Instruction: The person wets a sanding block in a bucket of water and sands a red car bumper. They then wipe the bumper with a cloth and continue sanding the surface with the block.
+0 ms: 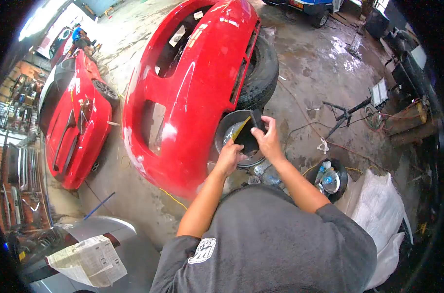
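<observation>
A dark sheet with a yellowish edge (249, 138) is held between my two hands, above a round basin (222, 134). My left hand (229, 157) pinches its lower left part. With fingers closed on its upper right part, my right hand (268, 139) also holds a dark block (256, 121). Whether the sheet is wrapped on the block cannot be made out. Just left of the basin rises a large red car bumper (192, 93), with pale dull patches along its lower edge. A black tire (263, 73) lies behind the bumper.
A red car (80, 122) stands at the left, with a person (79, 35) beyond it. At the right are a work light on a stand (379, 93), hoses, a black container with bottles (329, 180) and a white sack (378, 210). Newspaper (90, 261) lies lower left.
</observation>
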`<action>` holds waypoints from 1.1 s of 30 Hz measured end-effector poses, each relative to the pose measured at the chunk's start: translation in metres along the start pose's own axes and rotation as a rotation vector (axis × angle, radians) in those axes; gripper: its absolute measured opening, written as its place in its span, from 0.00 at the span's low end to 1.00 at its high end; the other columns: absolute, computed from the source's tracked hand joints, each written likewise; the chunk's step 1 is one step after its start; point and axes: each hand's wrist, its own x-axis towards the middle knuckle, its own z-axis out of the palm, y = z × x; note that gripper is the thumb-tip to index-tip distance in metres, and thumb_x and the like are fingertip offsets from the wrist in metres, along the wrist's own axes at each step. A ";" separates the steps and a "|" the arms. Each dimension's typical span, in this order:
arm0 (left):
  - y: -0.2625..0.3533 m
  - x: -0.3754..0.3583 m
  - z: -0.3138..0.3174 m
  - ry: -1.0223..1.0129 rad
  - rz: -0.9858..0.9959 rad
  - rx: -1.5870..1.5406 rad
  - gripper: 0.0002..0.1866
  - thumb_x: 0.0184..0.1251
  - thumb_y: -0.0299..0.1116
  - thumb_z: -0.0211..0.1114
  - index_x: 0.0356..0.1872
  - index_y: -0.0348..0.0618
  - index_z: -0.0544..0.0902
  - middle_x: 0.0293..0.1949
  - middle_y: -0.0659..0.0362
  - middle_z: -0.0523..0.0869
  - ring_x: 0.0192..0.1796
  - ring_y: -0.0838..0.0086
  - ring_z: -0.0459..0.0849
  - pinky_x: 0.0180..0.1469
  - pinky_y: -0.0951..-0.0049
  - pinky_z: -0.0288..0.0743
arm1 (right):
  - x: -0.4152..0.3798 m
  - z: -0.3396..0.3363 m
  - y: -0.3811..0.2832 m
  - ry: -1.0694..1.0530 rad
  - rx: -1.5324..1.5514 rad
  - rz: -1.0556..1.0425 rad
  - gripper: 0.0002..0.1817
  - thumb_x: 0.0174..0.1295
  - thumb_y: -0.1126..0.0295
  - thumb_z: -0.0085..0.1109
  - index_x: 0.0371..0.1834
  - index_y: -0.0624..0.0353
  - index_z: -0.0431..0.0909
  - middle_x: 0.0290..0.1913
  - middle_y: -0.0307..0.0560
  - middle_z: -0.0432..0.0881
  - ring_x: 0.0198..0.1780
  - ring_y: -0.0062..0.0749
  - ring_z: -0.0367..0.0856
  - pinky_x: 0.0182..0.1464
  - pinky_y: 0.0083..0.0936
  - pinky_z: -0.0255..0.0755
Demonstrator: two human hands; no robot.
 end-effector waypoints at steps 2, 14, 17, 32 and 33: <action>0.014 -0.009 0.013 -0.027 0.027 -0.137 0.25 0.78 0.32 0.55 0.74 0.45 0.71 0.64 0.57 0.82 0.64 0.67 0.81 0.58 0.57 0.81 | -0.009 0.002 -0.017 -0.031 -0.249 -0.181 0.33 0.60 0.63 0.72 0.66 0.64 0.70 0.64 0.61 0.76 0.66 0.57 0.74 0.70 0.47 0.66; 0.035 -0.034 0.029 0.075 0.217 -0.148 0.20 0.88 0.49 0.51 0.61 0.45 0.79 0.44 0.62 0.87 0.32 0.81 0.79 0.31 0.74 0.70 | -0.018 0.006 -0.028 -0.138 -0.347 -0.475 0.41 0.55 0.61 0.75 0.73 0.61 0.70 0.67 0.59 0.75 0.67 0.58 0.71 0.71 0.50 0.63; 0.004 -0.013 -0.004 0.192 0.270 0.184 0.21 0.86 0.49 0.54 0.61 0.43 0.80 0.47 0.61 0.87 0.42 0.78 0.83 0.41 0.73 0.78 | -0.016 0.004 -0.033 -0.188 -0.353 -0.484 0.41 0.55 0.61 0.75 0.73 0.61 0.70 0.68 0.59 0.74 0.68 0.59 0.70 0.72 0.50 0.62; 0.072 -0.063 -0.037 0.205 0.700 -0.039 0.23 0.82 0.34 0.62 0.71 0.36 0.73 0.59 0.58 0.86 0.60 0.73 0.83 0.67 0.68 0.74 | 0.049 0.035 -0.093 -0.744 0.263 0.011 0.24 0.70 0.74 0.65 0.69 0.66 0.76 0.60 0.47 0.86 0.65 0.34 0.81 0.72 0.30 0.68; 0.072 -0.067 -0.041 0.273 0.741 -0.022 0.22 0.83 0.35 0.60 0.71 0.37 0.73 0.60 0.58 0.85 0.60 0.73 0.83 0.67 0.68 0.74 | 0.037 0.044 -0.125 -0.808 0.123 -0.178 0.29 0.65 0.73 0.70 0.69 0.66 0.75 0.65 0.53 0.83 0.67 0.40 0.80 0.71 0.33 0.70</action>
